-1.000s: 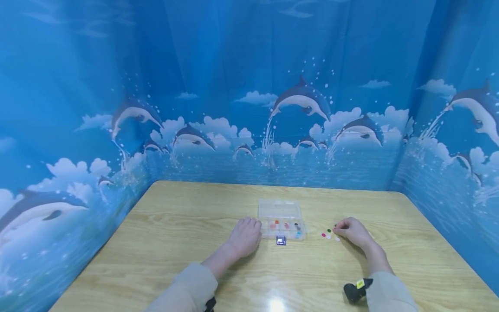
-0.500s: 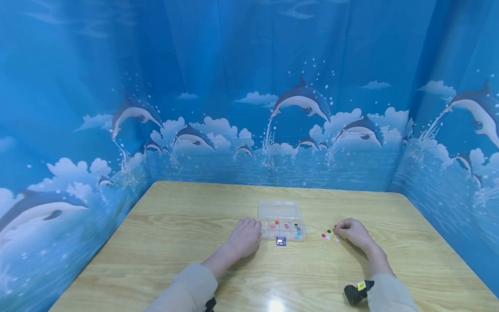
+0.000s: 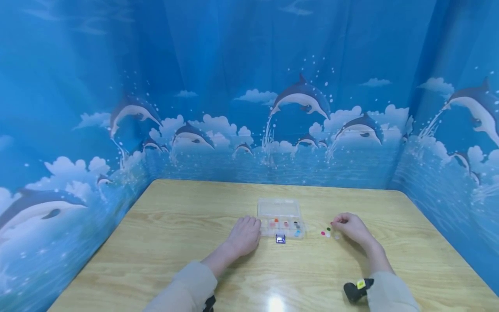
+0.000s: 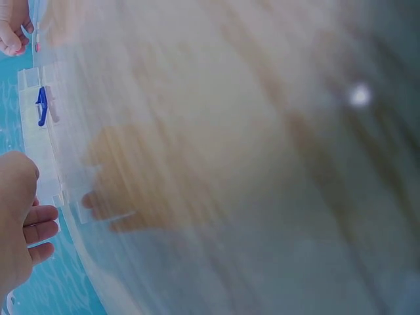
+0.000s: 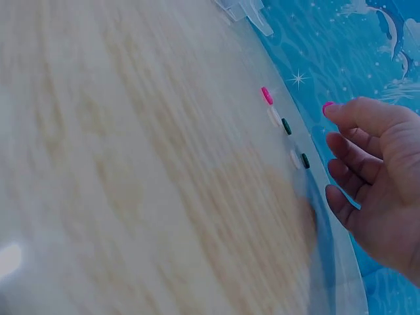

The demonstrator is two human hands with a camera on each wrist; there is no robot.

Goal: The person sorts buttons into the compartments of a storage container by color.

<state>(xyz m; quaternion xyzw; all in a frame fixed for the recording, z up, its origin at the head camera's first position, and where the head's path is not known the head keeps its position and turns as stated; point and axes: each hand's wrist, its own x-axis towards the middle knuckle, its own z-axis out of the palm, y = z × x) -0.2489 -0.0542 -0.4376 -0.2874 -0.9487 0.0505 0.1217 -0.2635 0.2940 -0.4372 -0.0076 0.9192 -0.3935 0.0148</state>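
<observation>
A clear plastic compartment box (image 3: pixel 278 209) lies with its lid raised, and small coloured buttons (image 3: pixel 276 220) sit in its sections. My left hand (image 3: pixel 244 236) holds the box's left end, its fingers bent at the edge; in the left wrist view the thumb side overlaps the box. To the right, my right hand (image 3: pixel 354 227) is raised over the table, pinching a pink button (image 5: pixel 328 107) between thumb and forefinger, the other fingers loosely curved. Below it lie another pink button (image 5: pixel 267 96), a green button (image 5: pixel 287 126) and white buttons (image 5: pixel 274 117).
A blue latch (image 3: pixel 280 238) sticks out at the box's front. The wood-grain table (image 3: pixel 187 242) reaches back to a blue dolphin curtain (image 3: pixel 218 95), which also hangs along both sides. A black wrist camera (image 3: pixel 354 292) sits by the right sleeve.
My right hand has lifted slightly and moved a little left, with the pink button now showing at its fingertips. The left hand stays at the box.
</observation>
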